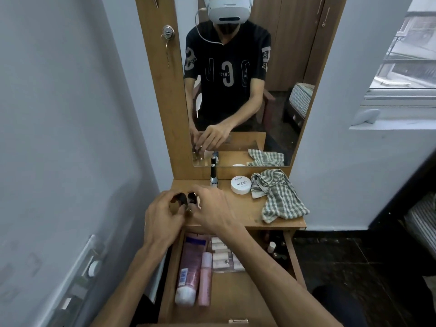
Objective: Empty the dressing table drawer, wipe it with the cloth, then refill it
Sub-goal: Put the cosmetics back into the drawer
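Both hands are hovering over the wooden surface (pixel 238 215), the left hand (pixel 162 215) and right hand (pixel 212 208) each pinching a small dark bottle (pixel 181 199) (details blurred). A checked green-and-white cloth (pixel 276 194) is lying beside a white round jar (pixel 240 184). The open wooden drawer (pixel 291 253) below is holding a pink tube (pixel 188 263) and a slim pink bottle (pixel 205 277).
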The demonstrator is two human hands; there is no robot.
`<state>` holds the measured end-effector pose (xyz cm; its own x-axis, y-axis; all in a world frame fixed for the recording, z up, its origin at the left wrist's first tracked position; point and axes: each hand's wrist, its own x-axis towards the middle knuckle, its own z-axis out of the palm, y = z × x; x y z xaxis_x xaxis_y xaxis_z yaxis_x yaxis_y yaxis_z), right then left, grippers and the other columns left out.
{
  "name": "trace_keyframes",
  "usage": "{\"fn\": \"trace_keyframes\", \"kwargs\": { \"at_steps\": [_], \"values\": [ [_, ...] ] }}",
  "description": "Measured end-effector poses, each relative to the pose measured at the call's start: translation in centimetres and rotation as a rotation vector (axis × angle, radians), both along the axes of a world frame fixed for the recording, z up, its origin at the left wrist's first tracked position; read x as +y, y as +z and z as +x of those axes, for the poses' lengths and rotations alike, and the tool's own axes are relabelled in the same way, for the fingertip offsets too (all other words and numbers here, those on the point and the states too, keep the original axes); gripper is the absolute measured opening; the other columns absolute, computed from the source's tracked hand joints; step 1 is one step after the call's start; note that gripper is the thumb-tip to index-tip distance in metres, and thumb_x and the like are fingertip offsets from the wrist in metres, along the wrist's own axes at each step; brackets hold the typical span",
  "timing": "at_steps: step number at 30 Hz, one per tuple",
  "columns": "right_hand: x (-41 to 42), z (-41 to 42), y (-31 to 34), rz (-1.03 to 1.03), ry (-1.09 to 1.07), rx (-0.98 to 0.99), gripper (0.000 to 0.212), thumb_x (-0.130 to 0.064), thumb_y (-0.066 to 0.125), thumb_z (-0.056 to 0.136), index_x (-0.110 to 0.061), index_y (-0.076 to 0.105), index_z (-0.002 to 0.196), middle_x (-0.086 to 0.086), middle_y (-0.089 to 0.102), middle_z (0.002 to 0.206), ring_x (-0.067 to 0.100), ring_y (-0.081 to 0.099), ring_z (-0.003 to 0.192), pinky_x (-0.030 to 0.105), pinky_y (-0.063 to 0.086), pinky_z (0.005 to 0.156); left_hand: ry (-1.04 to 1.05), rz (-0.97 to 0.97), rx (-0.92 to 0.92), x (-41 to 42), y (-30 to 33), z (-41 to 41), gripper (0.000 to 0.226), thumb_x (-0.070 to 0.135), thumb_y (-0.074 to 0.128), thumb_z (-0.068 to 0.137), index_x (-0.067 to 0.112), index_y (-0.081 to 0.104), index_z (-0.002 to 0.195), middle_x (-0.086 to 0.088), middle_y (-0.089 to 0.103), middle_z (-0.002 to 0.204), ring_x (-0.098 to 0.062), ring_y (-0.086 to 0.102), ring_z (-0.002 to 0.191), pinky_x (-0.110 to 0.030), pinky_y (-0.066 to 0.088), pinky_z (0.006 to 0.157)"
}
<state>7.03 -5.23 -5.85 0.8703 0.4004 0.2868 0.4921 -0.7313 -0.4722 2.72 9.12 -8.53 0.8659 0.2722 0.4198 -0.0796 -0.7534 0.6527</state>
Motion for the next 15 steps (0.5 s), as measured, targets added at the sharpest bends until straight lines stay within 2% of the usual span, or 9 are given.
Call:
{"fn": "trace_keyframes", "kwargs": {
  "at_steps": [4, 6, 9, 11, 15],
  "values": [
    [-1.3, -0.8, 0.4, 0.055, 0.001, 0.018, 0.022, -0.019, 0.073, 0.086, -0.02, 0.073, 0.109, 0.001, 0.076, 0.091, 0.026, 0.069, 0.082, 0.044, 0.058, 0.073, -0.01, -0.064, -0.035, -0.8, 0.0, -1.3, 0.025, 0.015, 0.082, 0.076, 0.027, 0.071, 0.096, 0.016, 0.069, 0.093, -0.003, 0.063, 0.085, -0.034, 0.057, 0.076],
    [-2.6, -1.7, 0.8, 0.101, -0.002, -0.001, 0.023, -0.02, 0.074, 0.083, -0.021, 0.075, 0.106, -0.003, 0.076, 0.088, 0.021, 0.068, 0.077, 0.041, 0.058, 0.07, -0.042, -0.069, -0.055, -1.7, 0.2, -2.2, 0.024, 0.015, 0.082, 0.075, 0.027, 0.07, 0.092, 0.016, 0.068, 0.089, -0.003, 0.063, 0.084, -0.031, 0.056, 0.074],
    [-5.4, -3.7, 1.2, 0.115, -0.034, 0.001, 0.031, -0.022, 0.077, 0.082, -0.023, 0.075, 0.113, -0.006, 0.078, 0.098, 0.014, 0.07, 0.079, 0.031, 0.056, 0.071, -0.135, -0.058, -0.053, -3.8, 0.4, -3.9, 0.028, 0.014, 0.083, 0.075, 0.026, 0.069, 0.096, 0.017, 0.067, 0.091, -0.002, 0.063, 0.086, -0.025, 0.054, 0.074],
    [-7.9, -5.2, 1.2, 0.122, -0.063, 0.012, 0.036, -0.025, 0.079, 0.081, -0.026, 0.074, 0.117, -0.009, 0.079, 0.102, 0.008, 0.07, 0.079, 0.03, 0.057, 0.074, -0.211, -0.041, -0.024, -5.5, 0.4, -5.1, 0.031, 0.017, 0.083, 0.076, 0.028, 0.067, 0.1, 0.018, 0.064, 0.093, -0.002, 0.061, 0.088, -0.024, 0.053, 0.075],
    [-13.2, -8.4, 0.6, 0.089, -0.105, 0.077, 0.022, -0.025, 0.08, 0.081, -0.027, 0.078, 0.103, -0.012, 0.077, 0.087, 0.003, 0.068, 0.076, 0.027, 0.059, 0.075, -0.375, -0.038, 0.04, -9.4, -0.2, -7.1, 0.029, 0.026, 0.081, 0.074, 0.029, 0.067, 0.099, 0.018, 0.065, 0.091, -0.005, 0.063, 0.084, -0.02, 0.052, 0.07]
  ]
}}
